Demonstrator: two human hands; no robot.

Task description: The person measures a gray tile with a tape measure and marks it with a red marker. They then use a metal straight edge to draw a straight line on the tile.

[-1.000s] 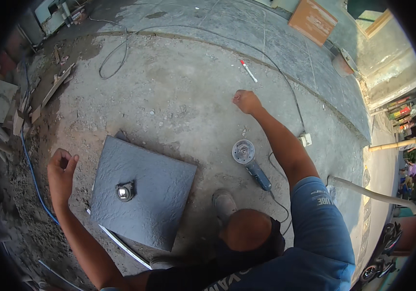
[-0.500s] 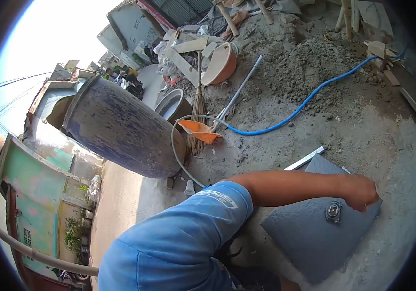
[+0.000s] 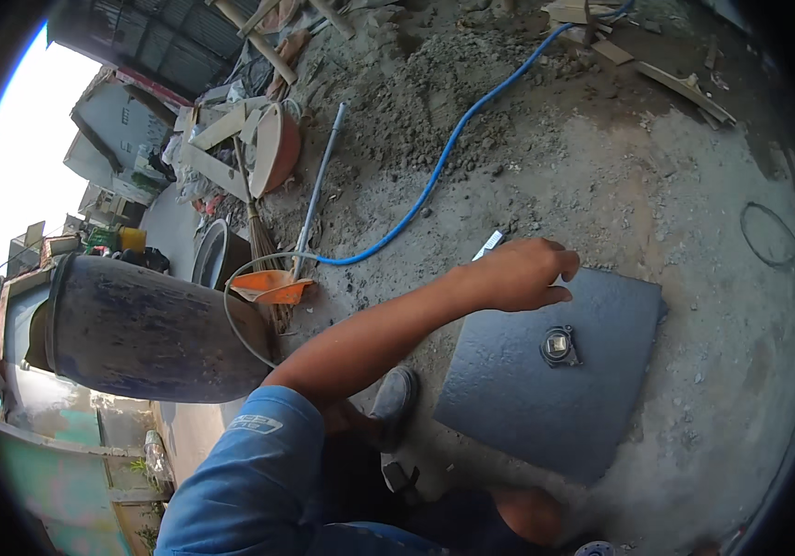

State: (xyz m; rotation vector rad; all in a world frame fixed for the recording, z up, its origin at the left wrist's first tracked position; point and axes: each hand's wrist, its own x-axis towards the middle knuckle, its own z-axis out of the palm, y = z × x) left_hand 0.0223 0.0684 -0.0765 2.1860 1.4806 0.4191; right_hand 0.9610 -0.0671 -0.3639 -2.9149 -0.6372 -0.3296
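Note:
My left hand (image 3: 529,275) hovers over the far edge of a flat, dark grey square slab (image 3: 546,408). Its fingers are loosely bent, thumb apart from them, and nothing shows between them. On top of the slab sits a small dark, roundish fitting (image 3: 559,347) with a pale square centre, a short way below the hand. Just past the wrist, the end of a silver bar (image 3: 488,245) shows on the ground; the arm and slab hide the rest. My right hand is out of the picture.
A large dark barrel (image 3: 157,324) stands at left, near an orange dustpan (image 3: 272,286), a broom (image 3: 258,232) and a basin (image 3: 276,148). A blue hose (image 3: 444,167) crosses the ground by loose grey soil (image 3: 397,102). Wood pieces (image 3: 675,83) lie far right. My shoe (image 3: 395,397) is beside the slab.
My left hand has moved from the slab's right corner back to the left, over its far edge. The view has swung right, so barrel and hose appear further left.

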